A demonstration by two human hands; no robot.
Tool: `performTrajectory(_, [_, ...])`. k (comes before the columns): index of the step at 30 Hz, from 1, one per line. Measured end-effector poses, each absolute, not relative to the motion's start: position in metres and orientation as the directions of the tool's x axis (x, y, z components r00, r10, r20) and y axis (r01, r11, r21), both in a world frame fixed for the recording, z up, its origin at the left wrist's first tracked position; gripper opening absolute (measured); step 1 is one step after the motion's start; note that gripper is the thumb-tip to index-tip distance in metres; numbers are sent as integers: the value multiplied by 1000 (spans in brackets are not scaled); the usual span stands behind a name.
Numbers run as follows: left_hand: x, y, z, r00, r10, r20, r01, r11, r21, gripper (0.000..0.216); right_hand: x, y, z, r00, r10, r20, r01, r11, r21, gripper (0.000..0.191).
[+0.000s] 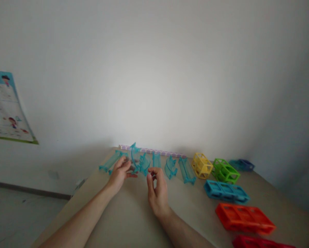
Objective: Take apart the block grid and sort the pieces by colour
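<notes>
— What have you got under your hands in the head view?

— My left hand (120,172) rests on the clear teal track pieces (144,164) lined up near the far edge of the table (123,220). The fingers curl over one curved piece, though I cannot tell whether they truly pinch it. My right hand (157,191) hovers just beside the row, thumb and fingers drawn close together, holding nothing I can make out.

— How would those pieces handle?

— Light, stiff, thin-walled plastic, I judge: smooth and a bit slippery, likely to crack if squeezed hard. Best taken by the side rails, not the thin curved ends.

— Anything hard to see?

— The pieces overlap and blur, so I cannot count them or see how they join. To the right stand a yellow frame block (202,166), a green one (225,171), a blue one (226,191) and an orange one (244,217); a red one (257,243) is cut off by the bottom edge.
</notes>
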State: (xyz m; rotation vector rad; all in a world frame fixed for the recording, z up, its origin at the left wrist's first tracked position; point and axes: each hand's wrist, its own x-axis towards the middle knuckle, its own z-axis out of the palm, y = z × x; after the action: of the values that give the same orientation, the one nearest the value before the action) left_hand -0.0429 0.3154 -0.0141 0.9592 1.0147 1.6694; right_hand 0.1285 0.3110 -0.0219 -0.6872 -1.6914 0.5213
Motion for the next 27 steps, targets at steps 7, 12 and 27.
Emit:
performTrajectory(7, [-49, 332, -27, -492, 870, -7, -239, -127, 963, 12, 127, 310, -20, -220, 673, 707, 149, 739, -657, 13])
performTrajectory(12, [-51, 334, -33, -512, 855, -88, -149, 12, 989, 20, 128, 310, -19, -243, 680, 692, 159, 732, -663, 15])
performTrajectory(27, [-61, 324, -21, -493, 870, 9, 452, 247, 857, 50, 127, 307, -14, -275, 665, 694, 129, 741, -659, 15])
